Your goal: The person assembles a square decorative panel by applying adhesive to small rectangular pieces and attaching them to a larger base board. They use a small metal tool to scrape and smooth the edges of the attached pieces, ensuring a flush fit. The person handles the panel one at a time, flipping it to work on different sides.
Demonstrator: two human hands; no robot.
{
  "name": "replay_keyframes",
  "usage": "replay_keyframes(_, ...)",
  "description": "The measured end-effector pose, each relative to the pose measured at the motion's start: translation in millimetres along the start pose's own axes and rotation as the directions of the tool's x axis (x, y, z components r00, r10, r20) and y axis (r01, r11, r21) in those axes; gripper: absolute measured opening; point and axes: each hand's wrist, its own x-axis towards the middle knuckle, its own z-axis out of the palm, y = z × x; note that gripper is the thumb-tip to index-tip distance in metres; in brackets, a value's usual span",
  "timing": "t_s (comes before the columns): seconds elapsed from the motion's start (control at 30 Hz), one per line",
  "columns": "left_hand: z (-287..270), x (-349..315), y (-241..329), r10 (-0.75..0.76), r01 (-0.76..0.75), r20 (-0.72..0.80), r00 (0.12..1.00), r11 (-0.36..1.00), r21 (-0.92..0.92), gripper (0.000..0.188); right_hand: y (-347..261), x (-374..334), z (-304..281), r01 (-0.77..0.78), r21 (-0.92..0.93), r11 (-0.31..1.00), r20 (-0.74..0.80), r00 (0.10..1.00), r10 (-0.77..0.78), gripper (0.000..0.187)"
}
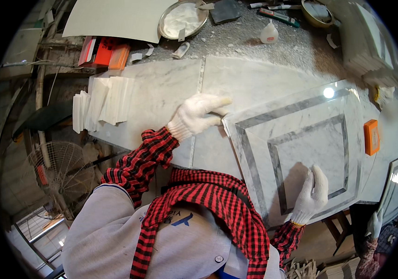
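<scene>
A square marble tile panel [308, 139] with two grey inlaid frames lies on the worktop to the right, its glossy face up and its near edge toward my body. My left hand [201, 114], in a white knit glove, is at the panel's far left corner, thumb and fingers stretched and apart. Its fingertips are close to the corner; a firm grip does not show. Over the panel's inner square is my right hand [313, 193], also gloved, fingers extended and nothing in them. A shadow falls beside it, and I cannot tell whether it touches the stone.
White stone strips [108, 100] stand at left beside red and orange boxes [103, 51]. Behind are a dish of white powder [182, 21], a small white bottle [269, 33] and stacked tiles [366, 39]. An orange block [371, 137] lies right; another person's gloved hand [374, 225] is lower right.
</scene>
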Motion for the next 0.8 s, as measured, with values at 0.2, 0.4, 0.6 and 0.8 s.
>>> replay_keyframes(0.2,4.0,2.9,0.7,0.163,-0.16,-0.019,0.986,0.982,0.105,0.038,11.3,-17.2,-11.5,-0.047,-0.046,0.998,-0.039,0.998,0.045,0.017)
replay_keyframes(0.4,-7.7,6.8,0.5,0.269,-0.278,0.082,0.96,0.95,0.142,0.028,26.0,-38.7,-37.1,-0.076,-0.179,0.981,-0.133,0.99,0.053,0.021)
replay_keyframes(0.6,-34.3,5.6,0.9,0.138,-0.129,-0.04,0.99,0.976,0.176,0.015,78.8,-58.8,-88.3,-0.45,-0.101,0.887,-0.499,0.794,0.346,0.028)
replay_keyframes(0.8,-43.1,-29.8,-6.7,0.049,0.156,-0.333,0.942,0.812,0.562,0.042,140.7,-80.4,-108.7,-0.528,0.176,0.831,-0.54,0.654,0.53,0.049)
